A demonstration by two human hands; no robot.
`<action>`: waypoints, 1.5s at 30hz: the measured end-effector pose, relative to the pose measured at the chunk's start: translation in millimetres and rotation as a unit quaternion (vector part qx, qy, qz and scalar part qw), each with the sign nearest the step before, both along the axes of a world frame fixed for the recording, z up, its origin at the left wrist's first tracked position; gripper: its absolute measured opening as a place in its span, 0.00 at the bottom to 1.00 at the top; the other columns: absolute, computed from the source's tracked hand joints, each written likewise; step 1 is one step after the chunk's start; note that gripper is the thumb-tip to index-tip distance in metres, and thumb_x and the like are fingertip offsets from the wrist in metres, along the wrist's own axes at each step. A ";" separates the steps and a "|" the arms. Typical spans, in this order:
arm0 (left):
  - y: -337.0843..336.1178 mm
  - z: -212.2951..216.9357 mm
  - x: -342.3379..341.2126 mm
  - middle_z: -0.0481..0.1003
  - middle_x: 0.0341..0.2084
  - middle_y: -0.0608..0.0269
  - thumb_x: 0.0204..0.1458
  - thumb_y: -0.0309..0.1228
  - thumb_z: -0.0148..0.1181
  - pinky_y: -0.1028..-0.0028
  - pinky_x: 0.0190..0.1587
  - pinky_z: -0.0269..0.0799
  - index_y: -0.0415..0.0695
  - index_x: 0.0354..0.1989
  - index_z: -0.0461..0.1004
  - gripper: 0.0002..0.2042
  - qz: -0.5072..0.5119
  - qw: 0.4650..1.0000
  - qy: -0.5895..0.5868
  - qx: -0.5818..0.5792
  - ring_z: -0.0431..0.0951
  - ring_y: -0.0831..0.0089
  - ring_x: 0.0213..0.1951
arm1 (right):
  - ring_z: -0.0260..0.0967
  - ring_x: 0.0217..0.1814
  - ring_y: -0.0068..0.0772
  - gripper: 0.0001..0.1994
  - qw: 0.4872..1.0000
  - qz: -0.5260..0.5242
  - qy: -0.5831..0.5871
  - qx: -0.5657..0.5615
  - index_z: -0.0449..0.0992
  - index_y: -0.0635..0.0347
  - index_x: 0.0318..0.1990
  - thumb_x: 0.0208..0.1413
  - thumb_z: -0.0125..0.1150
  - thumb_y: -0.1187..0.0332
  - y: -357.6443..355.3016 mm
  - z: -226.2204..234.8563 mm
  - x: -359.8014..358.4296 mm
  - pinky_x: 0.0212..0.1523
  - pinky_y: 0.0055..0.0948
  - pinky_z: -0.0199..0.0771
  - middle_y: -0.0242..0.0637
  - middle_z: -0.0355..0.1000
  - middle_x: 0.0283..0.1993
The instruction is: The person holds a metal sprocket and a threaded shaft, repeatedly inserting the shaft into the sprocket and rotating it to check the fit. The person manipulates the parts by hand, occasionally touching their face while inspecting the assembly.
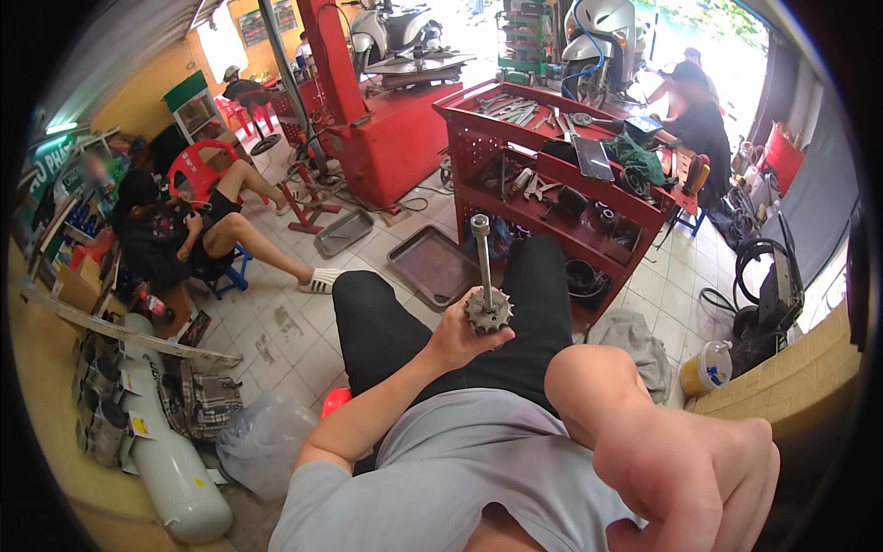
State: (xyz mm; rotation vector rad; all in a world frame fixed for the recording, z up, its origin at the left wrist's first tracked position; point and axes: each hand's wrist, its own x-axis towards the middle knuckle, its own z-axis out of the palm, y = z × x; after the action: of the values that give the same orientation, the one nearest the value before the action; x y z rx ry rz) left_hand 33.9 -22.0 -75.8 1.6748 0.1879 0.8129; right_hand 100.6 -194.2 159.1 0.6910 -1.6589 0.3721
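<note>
Over my lap, my left hand (469,339) is closed around a grey metal gear (488,311) with teeth along its rim. A long steel rod (485,262) stands up from the gear's middle and ends in a thicker, socket-like head. I cannot tell whether rod and gear are one piece. My right hand (690,460) is raised close to the camera at the lower right, well apart from the gear. Its fingers curl inward, and what they hold, if anything, is hidden.
Ahead stands a red tool cart (561,175) with wrenches (515,109) on top. Two metal trays, one dark (437,267), one grey (344,234), lie on the tiles. A seated person (166,221) is at left, near a white cylinder (179,478). A yellow bucket (706,370) stands right.
</note>
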 end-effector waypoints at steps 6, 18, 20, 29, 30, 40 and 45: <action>5.1 2.0 -3.1 0.72 0.33 0.68 0.44 0.30 0.72 0.77 0.42 0.70 0.39 0.47 0.68 0.23 0.014 0.999 -0.020 -0.021 0.72 0.80 0.36 | 0.52 0.13 0.24 0.09 0.971 -0.193 0.114 -0.087 0.63 0.58 0.16 0.44 0.52 0.75 30.0 -21.4 22.2 0.23 0.25 0.54 0.27 0.54 0.14; 4.5 14.5 -3.5 0.74 0.31 0.67 0.44 0.30 0.72 0.77 0.41 0.70 0.40 0.46 0.68 0.22 0.041 0.996 0.027 0.072 0.72 0.81 0.33 | 0.64 0.27 0.22 0.15 0.706 -0.625 -0.029 -0.331 0.74 0.65 0.44 0.51 0.62 0.67 93.7 -78.0 62.3 0.30 0.22 0.64 0.33 0.67 0.29; 5.2 16.2 -4.1 0.73 0.31 0.68 0.44 0.30 0.71 0.77 0.40 0.70 0.41 0.46 0.68 0.22 0.034 0.995 0.028 0.092 0.72 0.82 0.33 | 0.68 0.30 0.27 0.14 0.716 -0.628 -0.051 -0.300 0.75 0.64 0.44 0.50 0.62 0.68 97.1 -86.1 60.1 0.33 0.26 0.67 0.37 0.70 0.30; 3.4 10.9 -1.7 0.72 0.29 0.69 0.45 0.30 0.70 0.79 0.35 0.70 0.41 0.46 0.67 0.21 0.004 0.998 0.037 0.041 0.71 0.84 0.30 | 0.67 0.31 0.23 0.07 0.731 -0.576 -0.045 -0.363 0.76 0.66 0.35 0.49 0.65 0.75 95.3 -91.5 65.8 0.33 0.23 0.66 0.34 0.71 0.29; 3.8 8.9 -0.6 0.72 0.29 0.69 0.45 0.30 0.70 0.78 0.36 0.70 0.41 0.46 0.67 0.21 0.007 0.998 0.040 0.038 0.72 0.83 0.30 | 0.67 0.31 0.23 0.07 0.731 -0.578 -0.043 -0.362 0.76 0.66 0.35 0.49 0.65 0.75 95.8 -92.5 64.8 0.33 0.23 0.66 0.34 0.71 0.29; 4.5 11.7 -2.9 0.76 0.38 0.64 0.43 0.30 0.71 0.75 0.46 0.70 0.42 0.54 0.64 0.29 -0.039 0.998 0.040 0.029 0.75 0.78 0.41 | 0.66 0.31 0.23 0.07 0.725 -0.581 -0.009 -0.369 0.75 0.66 0.36 0.51 0.64 0.75 97.9 -99.6 61.9 0.34 0.22 0.65 0.34 0.70 0.30; 16.3 19.1 -7.5 0.73 0.46 0.59 0.39 0.29 0.73 0.72 0.53 0.67 0.42 0.58 0.60 0.36 -0.095 0.994 0.032 0.043 0.73 0.74 0.49 | 0.67 0.32 0.25 0.05 0.735 -0.578 -0.008 -0.355 0.75 0.66 0.35 0.52 0.62 0.74 92.5 -98.6 60.6 0.35 0.24 0.65 0.34 0.71 0.30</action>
State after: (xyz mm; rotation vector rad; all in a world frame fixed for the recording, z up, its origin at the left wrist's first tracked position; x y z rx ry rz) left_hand 26.4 -5.7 -56.6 1.7710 0.0367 0.6330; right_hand 161.2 -101.7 60.5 -0.9392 -1.4783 0.0548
